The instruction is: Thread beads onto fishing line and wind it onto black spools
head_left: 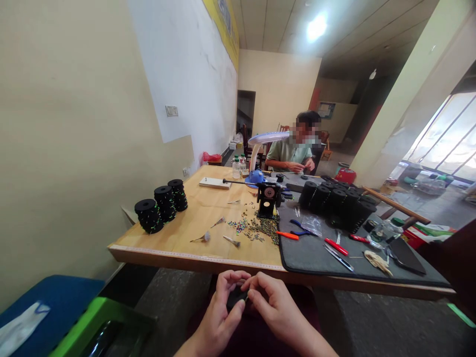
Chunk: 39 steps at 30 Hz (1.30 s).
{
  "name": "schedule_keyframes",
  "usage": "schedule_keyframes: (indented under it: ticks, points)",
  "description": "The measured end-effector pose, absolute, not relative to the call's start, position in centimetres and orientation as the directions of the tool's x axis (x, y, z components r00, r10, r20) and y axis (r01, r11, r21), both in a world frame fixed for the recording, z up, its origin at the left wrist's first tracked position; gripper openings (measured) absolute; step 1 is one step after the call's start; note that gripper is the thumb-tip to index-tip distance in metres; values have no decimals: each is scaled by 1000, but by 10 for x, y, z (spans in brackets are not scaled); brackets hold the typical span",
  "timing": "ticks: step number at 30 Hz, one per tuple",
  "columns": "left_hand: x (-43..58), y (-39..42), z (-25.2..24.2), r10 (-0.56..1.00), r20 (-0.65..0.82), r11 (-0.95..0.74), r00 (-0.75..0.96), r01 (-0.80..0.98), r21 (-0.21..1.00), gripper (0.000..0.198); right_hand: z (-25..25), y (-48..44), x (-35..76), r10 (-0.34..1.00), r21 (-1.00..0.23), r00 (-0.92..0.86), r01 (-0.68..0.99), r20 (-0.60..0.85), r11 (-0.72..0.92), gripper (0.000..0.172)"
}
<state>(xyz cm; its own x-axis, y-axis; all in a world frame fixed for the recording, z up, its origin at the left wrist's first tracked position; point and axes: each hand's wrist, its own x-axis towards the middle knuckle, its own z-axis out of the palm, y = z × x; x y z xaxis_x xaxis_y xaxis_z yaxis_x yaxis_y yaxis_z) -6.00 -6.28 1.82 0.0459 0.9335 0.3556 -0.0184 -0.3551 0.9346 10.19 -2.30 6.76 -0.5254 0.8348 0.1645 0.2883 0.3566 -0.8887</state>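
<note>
Below the near edge of the wooden table (193, 233), both my hands meet over my lap. My left hand (219, 310) curls its fingers round a small black object (237, 299), and my right hand (271, 305) pinches at that same object from the right. What the black object is I cannot make out. On the table ahead lie scattered small beads and hooks (256, 228) and a few feathered lures (203, 238).
Three black spools (161, 203) stand at the table's left. A small black vise (268, 198), a dark mat (334, 253) with red-handled tools and scissors, and a row of black spools (334, 201) lie right. A seated person (293, 151) works beyond a desk lamp (260, 153). Blue and green containers (74, 317) sit lower left.
</note>
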Motion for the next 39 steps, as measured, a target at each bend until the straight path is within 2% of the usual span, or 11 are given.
schedule_keyframes:
  ticks: [5,18,27,29,32,34,39]
  points:
    - [-60,-63,16,925,372,-375,70,38,926,33,72,-25,103,822,-873,-537,292,189,391,13]
    - [-56,-65,15,924,373,-377,80,44,925,35,67,-23,106,804,-830,-551,325,223,453,11]
    - [-53,-64,8,937,342,-345,77,40,938,35,61,-21,106,806,-848,-551,303,215,434,11]
    - [-52,-64,9,941,328,-331,81,22,944,35,56,-20,106,816,-901,-549,237,183,362,11]
    - [-51,-63,11,948,304,-302,95,-37,953,35,45,-15,108,827,-995,-561,62,30,79,19]
    - [-51,-63,11,950,295,-288,100,-82,954,35,38,-11,110,830,-996,-554,-22,-56,-82,29]
    - [-51,-62,7,952,289,-277,102,-119,953,35,34,-6,109,805,-984,-583,-48,-113,-172,39]
